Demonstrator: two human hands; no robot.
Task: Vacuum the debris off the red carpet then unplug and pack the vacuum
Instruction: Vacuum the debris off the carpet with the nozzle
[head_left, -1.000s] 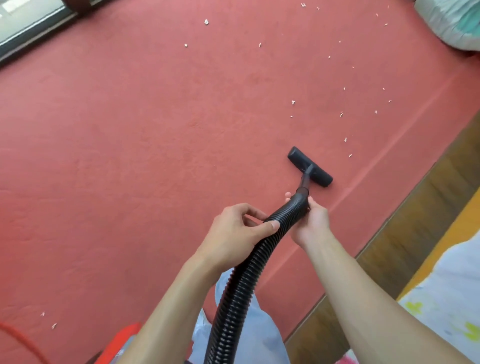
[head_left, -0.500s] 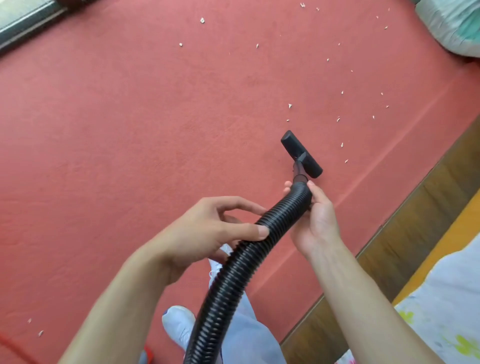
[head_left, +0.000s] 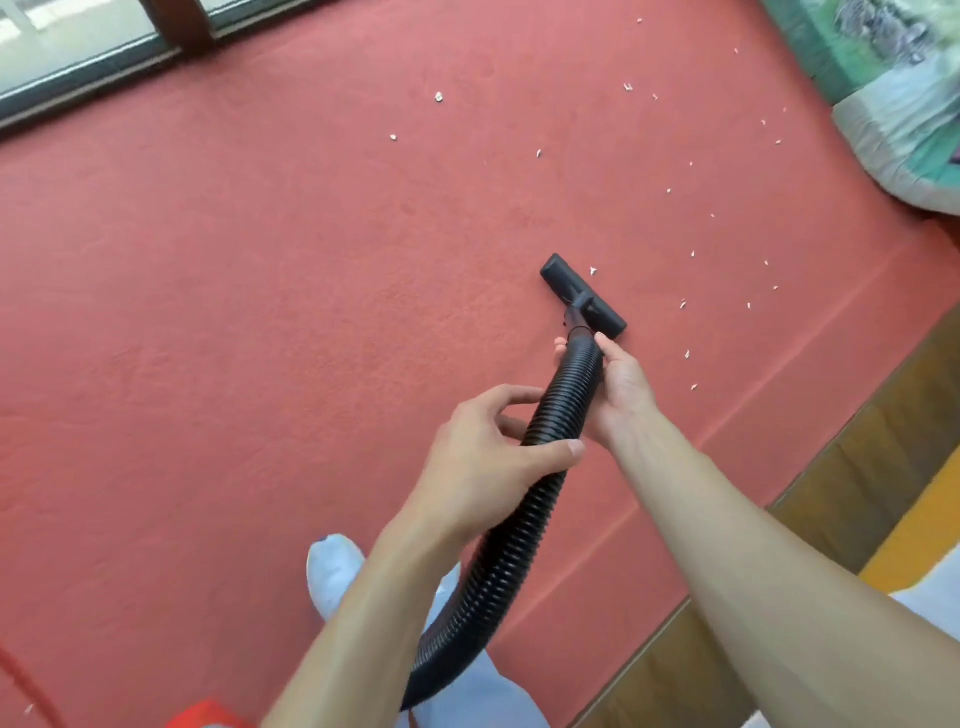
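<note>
Both hands grip black ribbed hose (head_left: 524, 512) — right hand (head_left: 618, 387) near nozzle (head_left: 583, 296), left hand (head_left: 485, 462) lower, fingers curled round it. Nozzle on red carpet (head_left: 234, 338) — white debris (head_left: 683, 305) just beyond.

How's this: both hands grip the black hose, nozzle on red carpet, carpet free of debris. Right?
No. Head view: white debris lies scattered on the red carpet near the nozzle. Left hand and right hand do grip the black hose.
</note>
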